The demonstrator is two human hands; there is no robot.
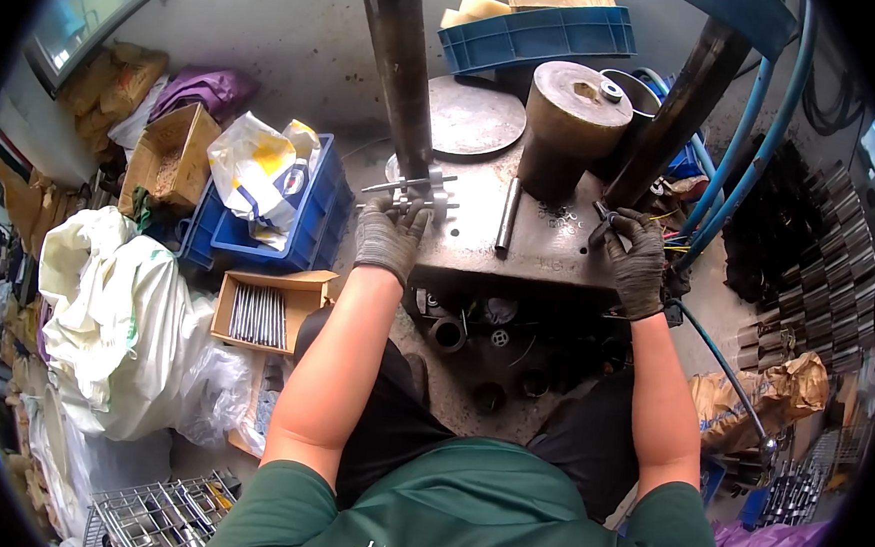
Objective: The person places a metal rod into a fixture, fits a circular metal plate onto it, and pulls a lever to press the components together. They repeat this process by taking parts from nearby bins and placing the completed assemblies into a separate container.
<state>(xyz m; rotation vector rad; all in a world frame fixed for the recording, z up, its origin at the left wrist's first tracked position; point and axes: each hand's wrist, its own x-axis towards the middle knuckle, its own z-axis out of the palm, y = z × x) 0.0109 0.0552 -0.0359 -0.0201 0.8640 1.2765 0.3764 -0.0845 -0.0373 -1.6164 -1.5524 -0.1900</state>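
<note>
Both my hands wear grey work gloves and rest at the metal bed (pixel 470 237) of a machine. On its left, my left hand (pixel 390 239) has its fingers bent against several short metal rods (pixel 428 188) by the left post; what the fingertips hold is partly hidden. Over on the right side, my right hand (pixel 636 261) pinches a small dark metal piece (pixel 604 216) beside the right post. Between the hands lies a loose metal bar (pixel 508 215), pointing away from me. Behind it a thick steel cylinder (pixel 558 131) stands upright with a small ring (pixel 611 91) on top.
Two posts, the left one (pixel 398 71) nearer the middle, rise from the bed. A cardboard box of thin rods (pixel 332 285) and a blue crate (pixel 333 212) stand left. Blue hoses (pixel 755 163) hang at right, near stacked metal parts (pixel 823 282). A blue tray (pixel 542 41) sits behind.
</note>
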